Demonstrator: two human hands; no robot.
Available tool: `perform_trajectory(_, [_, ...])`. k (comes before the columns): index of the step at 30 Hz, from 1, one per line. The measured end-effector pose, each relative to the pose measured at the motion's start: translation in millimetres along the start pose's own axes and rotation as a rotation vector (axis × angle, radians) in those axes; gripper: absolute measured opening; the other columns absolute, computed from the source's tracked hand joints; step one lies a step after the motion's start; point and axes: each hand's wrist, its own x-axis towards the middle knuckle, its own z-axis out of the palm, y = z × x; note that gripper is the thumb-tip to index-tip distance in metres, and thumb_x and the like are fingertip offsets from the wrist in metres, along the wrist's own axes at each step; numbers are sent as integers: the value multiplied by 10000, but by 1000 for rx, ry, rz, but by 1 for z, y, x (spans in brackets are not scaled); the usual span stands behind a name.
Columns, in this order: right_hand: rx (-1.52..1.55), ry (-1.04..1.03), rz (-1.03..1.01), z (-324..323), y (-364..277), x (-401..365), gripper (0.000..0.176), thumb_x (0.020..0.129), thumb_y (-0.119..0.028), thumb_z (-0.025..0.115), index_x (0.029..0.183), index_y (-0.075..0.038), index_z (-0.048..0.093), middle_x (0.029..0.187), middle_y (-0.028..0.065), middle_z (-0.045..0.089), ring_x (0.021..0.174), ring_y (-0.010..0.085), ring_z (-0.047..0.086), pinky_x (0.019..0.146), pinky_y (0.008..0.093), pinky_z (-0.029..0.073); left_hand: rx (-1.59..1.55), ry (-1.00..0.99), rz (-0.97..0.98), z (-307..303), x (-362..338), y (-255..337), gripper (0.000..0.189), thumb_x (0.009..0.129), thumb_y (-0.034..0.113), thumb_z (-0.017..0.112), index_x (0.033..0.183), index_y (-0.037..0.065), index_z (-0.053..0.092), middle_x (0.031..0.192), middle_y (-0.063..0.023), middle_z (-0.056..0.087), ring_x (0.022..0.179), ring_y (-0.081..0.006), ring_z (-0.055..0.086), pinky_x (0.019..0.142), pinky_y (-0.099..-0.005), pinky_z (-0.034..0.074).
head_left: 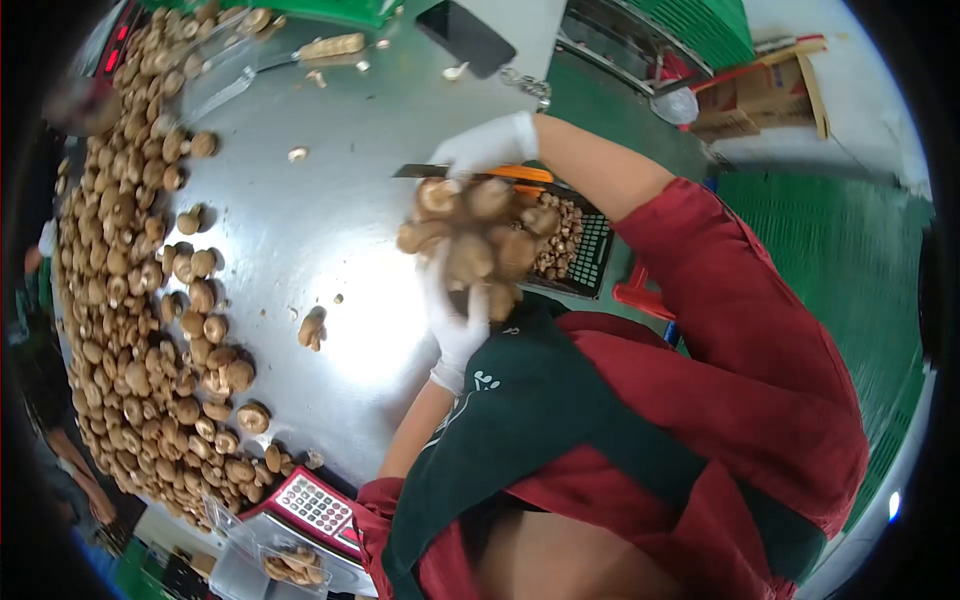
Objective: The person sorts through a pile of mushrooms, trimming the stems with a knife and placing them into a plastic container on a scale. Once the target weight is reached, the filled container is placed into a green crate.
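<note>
My right hand (485, 147), in a white glove, is closed on a knife (520, 174) with an orange handle, its dark blade pointing left. Below it, my left hand (452, 318), also gloved in white, cups a bunch of shiitake mushrooms (472, 255) against the right hand. Motion blurs the bunch, and the mushrooms hide some fingertips. Both hands are above the near edge of the steel table (370, 130). Under them, partly covered by the bunch, is a black crate (592, 250) holding small cut mushroom pieces.
A long heap of mushrooms (125, 270) covers the table's far side. A phone (465, 38), a wooden-handled tool (332, 47) and a lone mushroom (311, 329) lie on the steel. A red scale keypad (315, 503) is at the lower edge. Another person's arm (85, 475) shows far left.
</note>
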Motion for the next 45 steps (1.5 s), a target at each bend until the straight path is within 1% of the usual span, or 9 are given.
perform_trajectory(8, [-18, 324, 38, 16, 59, -173, 434, 805, -4, 489, 1208, 24, 647, 1140, 147, 693, 1048, 222, 634, 992, 332, 470, -43, -441, 104, 63, 24, 20, 308, 864, 148, 641, 1161, 68, 639, 1276, -188, 548, 1206, -380, 513, 1063, -432, 403])
perform_trajectory(11, [-687, 621, 236, 18, 121, -211, 412, 766, 56, 469, 1139, 49, 645, 1045, 154, 710, 928, 234, 676, 875, 339, 525, 37, -568, 55, 39, 19, 15, 229, 898, 230, 619, 1049, 70, 682, 1264, -187, 554, 1204, -380, 515, 1049, -430, 417])
perform_trajectory(13, [-369, 711, 530, 32, 47, -189, 334, 819, 35, 473, 1104, 46, 647, 851, 100, 684, 681, 181, 633, 674, 299, 526, 113, -395, 5, -5, 17, 27, 193, 883, 170, 637, 1045, 70, 672, 1247, -180, 564, 1192, -360, 526, 1012, -421, 444])
perform_trajectory(20, [-131, 714, -43, 31, -75, -6, 305, 912, -70, 518, 1196, -12, 616, 739, 14, 574, 562, 55, 437, 526, 214, 382, 413, 853, -271, -165, -54, 31, 465, 832, -26, 553, 1286, -18, 456, 1323, -221, 462, 1283, -318, 448, 1040, -409, 412])
perform_trajectory(23, [-13, 553, -249, 22, -139, 82, 330, 922, -86, 525, 1231, -36, 630, 834, 18, 578, 682, 66, 482, 615, 225, 412, 600, 1144, -458, -205, -75, 22, 665, 854, -4, 535, 1455, -44, 253, 1497, -239, 236, 1403, -357, 288, 1145, -409, 297])
perform_trajectory(28, [233, 412, -370, -8, -151, 250, 370, 914, -115, 523, 1256, -46, 648, 975, 33, 638, 861, 99, 539, 772, 253, 447, 626, 1285, -468, -243, -60, -13, 598, 892, 85, 561, 1433, -61, 354, 1417, -242, 443, 1350, -340, 389, 1132, -414, 295])
perform_trajectory(31, [149, 144, -236, -18, -160, 302, 409, 893, -98, 503, 1274, -49, 643, 1242, 74, 651, 1035, 145, 579, 928, 255, 454, -12, 1450, -344, -279, -42, -24, 442, 1001, 99, 490, 1417, -31, 424, 1419, -150, 484, 1244, -229, 491, 1047, -328, 403])
perform_trajectory(40, [49, -350, -421, 36, -210, 392, 446, 822, -103, 485, 1217, 11, 657, 1364, 121, 585, 1266, 200, 512, 1103, 289, 339, -404, 1079, -121, -337, -16, -55, 493, 1027, 241, 411, 1391, -91, 425, 1382, -242, 505, 1316, -319, 474, 1135, -423, 353])
perform_trajectory(45, [36, -518, -396, 68, -222, 403, 430, 781, -89, 503, 1154, 25, 682, 1482, 133, 476, 1310, 245, 485, 1109, 323, 362, -368, 878, -265, -321, 1, -29, 498, 894, 37, 520, 1373, -87, 464, 1403, -233, 500, 1332, -302, 471, 1138, -411, 354])
